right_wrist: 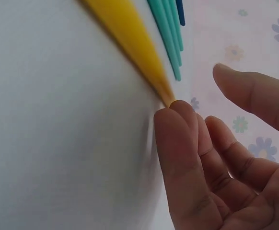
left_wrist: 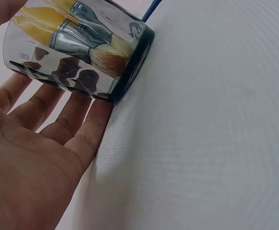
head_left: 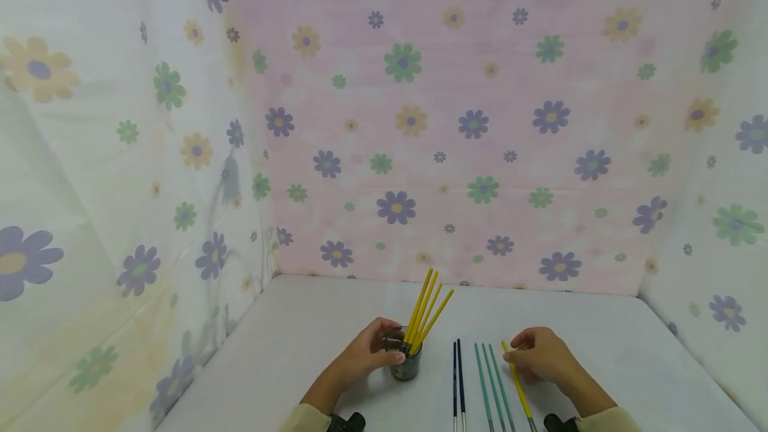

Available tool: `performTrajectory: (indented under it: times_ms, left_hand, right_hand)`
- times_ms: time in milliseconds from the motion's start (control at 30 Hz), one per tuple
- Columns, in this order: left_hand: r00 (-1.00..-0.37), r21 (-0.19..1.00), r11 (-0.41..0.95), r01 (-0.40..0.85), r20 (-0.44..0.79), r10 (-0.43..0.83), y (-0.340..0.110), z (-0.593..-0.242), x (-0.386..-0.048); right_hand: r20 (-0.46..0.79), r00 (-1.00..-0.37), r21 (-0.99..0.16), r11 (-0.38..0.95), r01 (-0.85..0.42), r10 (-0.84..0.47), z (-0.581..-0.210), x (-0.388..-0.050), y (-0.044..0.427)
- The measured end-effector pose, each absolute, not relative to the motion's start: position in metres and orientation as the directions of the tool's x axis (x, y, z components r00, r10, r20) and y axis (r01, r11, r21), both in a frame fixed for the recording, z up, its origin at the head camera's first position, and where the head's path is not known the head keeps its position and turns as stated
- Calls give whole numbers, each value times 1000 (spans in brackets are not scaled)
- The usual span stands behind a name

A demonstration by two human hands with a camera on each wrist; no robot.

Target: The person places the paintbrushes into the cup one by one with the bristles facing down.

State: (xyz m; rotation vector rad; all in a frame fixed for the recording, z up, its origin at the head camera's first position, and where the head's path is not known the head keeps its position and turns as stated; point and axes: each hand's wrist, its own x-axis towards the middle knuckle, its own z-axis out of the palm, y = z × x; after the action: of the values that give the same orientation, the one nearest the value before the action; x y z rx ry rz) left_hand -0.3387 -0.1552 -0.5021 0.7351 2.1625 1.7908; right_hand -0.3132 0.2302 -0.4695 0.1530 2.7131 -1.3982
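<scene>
My left hand holds a clear glass with dark patches, thumb on one side and fingers along the other. Inside it, several yellow-handled paintbrushes stand handles up and lean right; the left wrist view shows their bristles at the bottom. To the right, a single yellow paintbrush lies on the table. At the end of its handle is my right hand. In the right wrist view the fingertips meet that handle end, and the thumb stands apart from them.
Between the hands lie three teal-handled paintbrushes and two navy ones, roughly parallel, on the white table. Flower-patterned cloth hangs behind and at both sides.
</scene>
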Motion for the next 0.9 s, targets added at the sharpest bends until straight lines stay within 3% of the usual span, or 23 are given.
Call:
performTrajectory:
  times_ms: [233, 900]
  left_hand:
    - [-850, 961, 145, 236, 132, 510, -155, -499, -337]
    - [-852, 964, 148, 220, 116, 510, -155, -498, -335]
  right_hand:
    - [-200, -978, -737, 648, 193, 64, -471, -313, 234]
    - [-229, -972, -668, 719, 193, 48, -470, -313, 226]
